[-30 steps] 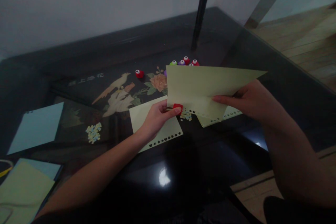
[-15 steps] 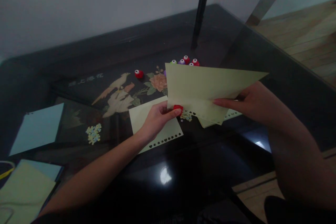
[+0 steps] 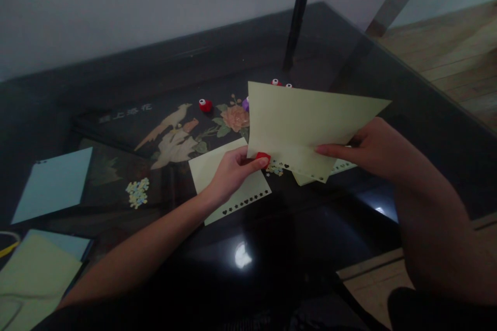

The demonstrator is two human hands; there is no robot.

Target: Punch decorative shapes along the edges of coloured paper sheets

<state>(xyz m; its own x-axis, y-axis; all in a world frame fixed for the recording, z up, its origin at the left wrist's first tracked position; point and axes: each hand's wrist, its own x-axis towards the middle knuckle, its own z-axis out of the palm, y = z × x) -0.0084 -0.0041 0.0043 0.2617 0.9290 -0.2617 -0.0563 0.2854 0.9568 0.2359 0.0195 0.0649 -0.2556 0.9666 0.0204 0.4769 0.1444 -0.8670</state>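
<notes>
My left hand (image 3: pixel 234 173) is closed on a red craft punch (image 3: pixel 263 159), its thumb over the punch at the lower left corner of a pale yellow sheet of paper (image 3: pixel 298 119). My right hand (image 3: pixel 361 151) pinches that sheet from the right, thumb on the near face, and holds it raised and tilted. Part of its lower edge shows small punched shapes. Under my left hand lies another yellow sheet (image 3: pixel 236 186) with a row of heart and star holes. Little paper cut-outs (image 3: pixel 276 168) are scattered beneath the raised paper.
On the dark glossy table (image 3: pixel 186 274) stand another red punch (image 3: pixel 205 105) and several more behind the raised sheet. To the left are a pile of paper cut-outs (image 3: pixel 137 192), a blue sheet (image 3: pixel 54 183) and stacked papers (image 3: pixel 39 274). A black pole (image 3: pixel 301 10) rises at the back.
The view has shifted slightly. The raised sheet's upper edge stands a little higher, hiding more of the punches behind it. Both hands keep their holds.
</notes>
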